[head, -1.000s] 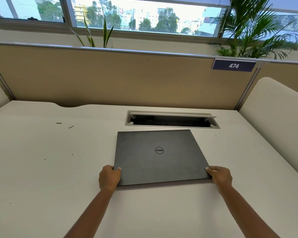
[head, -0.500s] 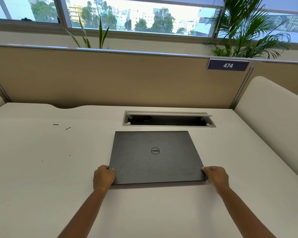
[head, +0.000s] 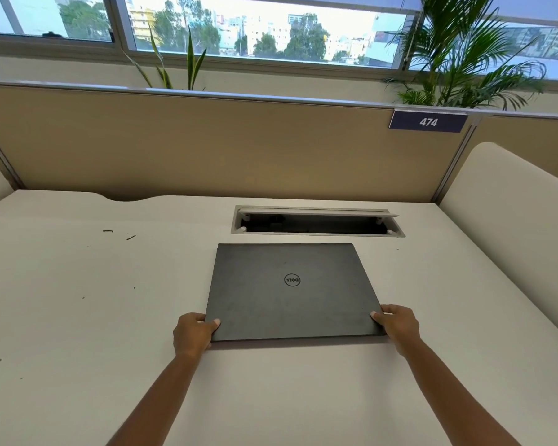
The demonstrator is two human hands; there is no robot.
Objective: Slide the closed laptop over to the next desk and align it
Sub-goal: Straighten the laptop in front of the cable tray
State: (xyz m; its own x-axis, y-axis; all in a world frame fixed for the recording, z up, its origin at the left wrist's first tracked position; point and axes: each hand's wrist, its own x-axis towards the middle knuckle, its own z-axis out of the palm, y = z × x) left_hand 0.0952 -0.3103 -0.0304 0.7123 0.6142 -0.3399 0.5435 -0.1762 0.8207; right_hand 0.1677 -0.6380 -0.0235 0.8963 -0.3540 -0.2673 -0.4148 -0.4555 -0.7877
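A closed dark grey laptop (head: 292, 289) with a round logo on its lid lies flat on the white desk (head: 78, 317), just in front of the cable tray. My left hand (head: 194, 333) grips its near left corner, thumb on the lid. My right hand (head: 398, 326) grips the near right corner in the same way. Both forearms reach in from the bottom edge.
An open cable tray (head: 316, 222) is sunk in the desk behind the laptop. A beige partition (head: 207, 146) with a "474" sign (head: 428, 122) closes the back. A rounded white divider (head: 512, 201) stands at the right. Small dark specks (head: 120, 234) lie at left.
The laptop has turned slightly, so its edges now run squarer to the cable tray and desk. Both hands have stayed on the near corners and moved with it.
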